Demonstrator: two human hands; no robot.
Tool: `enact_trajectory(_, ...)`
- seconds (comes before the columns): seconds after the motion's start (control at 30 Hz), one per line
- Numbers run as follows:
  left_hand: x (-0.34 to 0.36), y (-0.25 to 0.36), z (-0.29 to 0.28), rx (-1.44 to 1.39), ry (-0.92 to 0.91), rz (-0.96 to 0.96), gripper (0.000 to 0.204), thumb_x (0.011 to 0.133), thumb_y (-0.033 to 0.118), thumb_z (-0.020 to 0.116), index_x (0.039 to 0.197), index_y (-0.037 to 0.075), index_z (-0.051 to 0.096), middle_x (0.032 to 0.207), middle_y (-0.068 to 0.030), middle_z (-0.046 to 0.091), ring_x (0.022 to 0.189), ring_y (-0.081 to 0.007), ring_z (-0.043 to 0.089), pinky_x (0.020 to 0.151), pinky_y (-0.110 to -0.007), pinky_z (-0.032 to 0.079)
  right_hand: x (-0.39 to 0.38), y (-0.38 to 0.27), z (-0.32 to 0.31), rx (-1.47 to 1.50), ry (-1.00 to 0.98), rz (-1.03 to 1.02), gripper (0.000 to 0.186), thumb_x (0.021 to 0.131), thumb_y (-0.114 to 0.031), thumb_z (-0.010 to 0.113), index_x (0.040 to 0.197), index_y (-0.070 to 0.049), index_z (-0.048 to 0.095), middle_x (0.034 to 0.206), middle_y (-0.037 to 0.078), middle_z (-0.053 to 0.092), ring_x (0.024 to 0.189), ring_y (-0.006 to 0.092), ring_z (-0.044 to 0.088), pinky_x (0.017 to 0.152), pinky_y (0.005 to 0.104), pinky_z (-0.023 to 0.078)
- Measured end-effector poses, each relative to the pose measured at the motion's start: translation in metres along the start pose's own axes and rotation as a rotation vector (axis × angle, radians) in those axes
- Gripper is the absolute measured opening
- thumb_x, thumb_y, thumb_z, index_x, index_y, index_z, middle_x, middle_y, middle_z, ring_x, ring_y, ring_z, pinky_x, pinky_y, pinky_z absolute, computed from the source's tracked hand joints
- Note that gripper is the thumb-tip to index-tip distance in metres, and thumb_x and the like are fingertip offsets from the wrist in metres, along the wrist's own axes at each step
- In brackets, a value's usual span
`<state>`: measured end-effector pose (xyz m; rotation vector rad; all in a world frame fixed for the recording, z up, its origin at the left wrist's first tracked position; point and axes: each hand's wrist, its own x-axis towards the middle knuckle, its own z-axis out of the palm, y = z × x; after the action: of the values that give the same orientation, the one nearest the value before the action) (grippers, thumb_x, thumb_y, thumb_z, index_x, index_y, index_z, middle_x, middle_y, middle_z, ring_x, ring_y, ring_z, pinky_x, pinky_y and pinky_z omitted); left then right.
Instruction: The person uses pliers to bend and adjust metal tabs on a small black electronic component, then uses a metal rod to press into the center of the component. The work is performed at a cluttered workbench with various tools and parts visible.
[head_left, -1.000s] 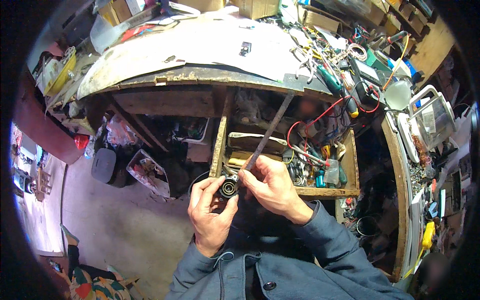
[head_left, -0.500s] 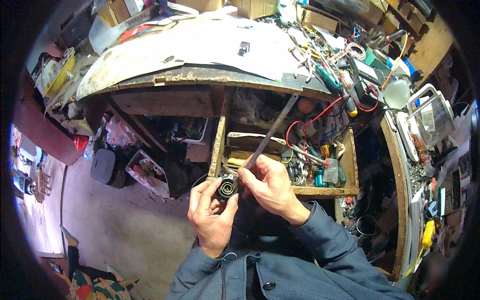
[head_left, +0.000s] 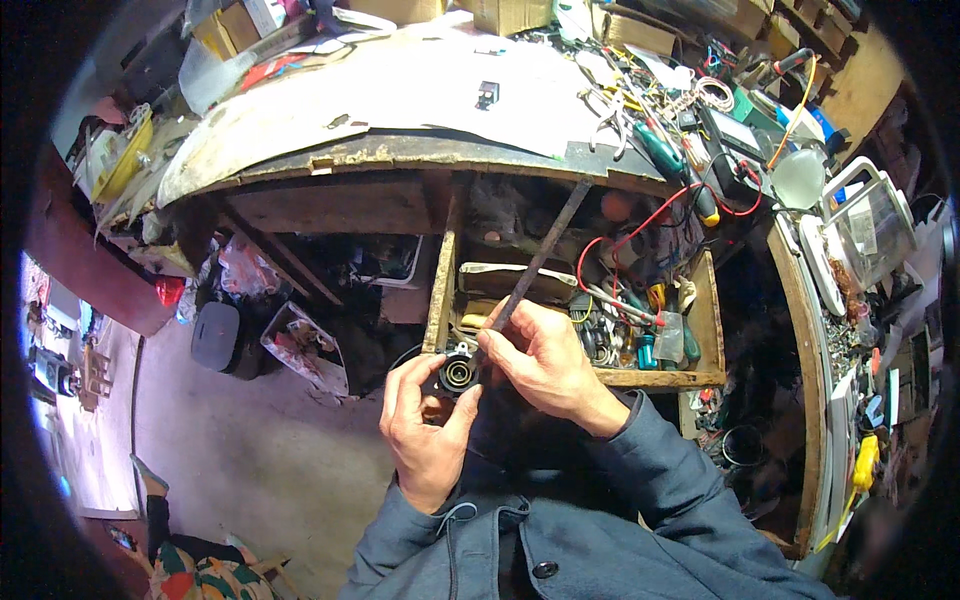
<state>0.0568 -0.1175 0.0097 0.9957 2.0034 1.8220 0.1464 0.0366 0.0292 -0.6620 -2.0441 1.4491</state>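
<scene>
Between the fingers and thumb of my left hand (head_left: 428, 430) is a small black round part (head_left: 459, 373) with a brass-coloured ring inside its open face. That face is turned up toward me. My right hand (head_left: 545, 362) grips a long, flat, dark metal strip (head_left: 545, 245), which looks like a hacksaw blade. Its far end reaches up to the bench edge, and its near end comes down beside the black part; whether it touches the part I cannot tell. Both hands are held close together in front of the open drawer.
The open wooden drawer (head_left: 655, 379) holds screwdrivers, cables and small tools. On the bench's white sheet (head_left: 400, 90) lies a small black block (head_left: 488, 95). Pliers, a red wire (head_left: 640, 232) and clutter crowd the right. A box (head_left: 305, 350) stands on the floor; someone's patterned clothing (head_left: 205, 575) shows lower left.
The strip has turned to show a darker face, and its near end has drawn back from the part's open face to its side. The left hand keeps its hold.
</scene>
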Motion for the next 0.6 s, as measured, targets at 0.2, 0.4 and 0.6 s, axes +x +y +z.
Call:
enact_trajectory(0.2,0.003,-0.001,-0.003,0.161,-0.017,0.154,0.052,0.077,-0.003,0.081,0.127,0.002,0.067,0.123,-0.0116,0.061,0.092,-0.0170,0.069,0.072,-0.028,0.059,0.004,-0.009,-0.006,-0.032,-0.052,-0.010,0.015,0.095,-0.014,0.069,0.094,0.000,0.065,0.073,0.013,0.070,0.067,0.0211,0.069,0.062,0.0364,0.053)
enact_trajectory(0.4,0.002,-0.002,-0.002,0.118,0.007,0.143,0.047,0.076,-0.003,0.081,0.122,0.001,0.069,0.118,-0.0117,0.064,0.100,-0.0199,0.068,0.082,-0.030,0.058,0.000,-0.002,-0.003,-0.004,-0.099,-0.075,0.013,0.102,-0.012,0.063,0.098,0.000,0.062,0.078,0.003,0.066,0.065,0.0090,0.065,0.056,0.0246,0.054)
enact_trajectory(0.6,-0.002,0.002,0.005,0.108,0.052,0.118,0.045,0.077,-0.003,0.081,0.120,0.000,0.068,0.116,-0.0114,0.063,0.096,-0.0184,0.068,0.079,-0.028,0.058,-0.012,0.002,0.001,-0.107,-0.021,-0.062,0.017,0.101,-0.015,0.065,0.094,0.001,0.063,0.078,0.004,0.067,0.062,0.0108,0.067,0.055,0.0253,0.055)
